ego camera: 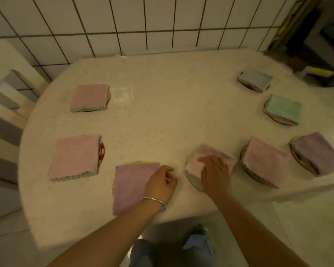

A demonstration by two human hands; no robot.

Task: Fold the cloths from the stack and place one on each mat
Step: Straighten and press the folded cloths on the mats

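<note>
Several folded cloths lie on round mats around the table. My right hand rests flat, fingers spread, on a pink folded cloth over a mat near the front edge. My left hand, with a bangle on its wrist, is curled loosely at the right edge of a purple folded cloth; whether it pinches the cloth is unclear. Other folded cloths: pink, pink, pink, purple, green, blue-grey. No stack is visible.
The oval table has a pale patterned cover and stands against a white tiled wall. A white chair is at the left. Dark clutter sits at the back right. My knees show below the table's front edge.
</note>
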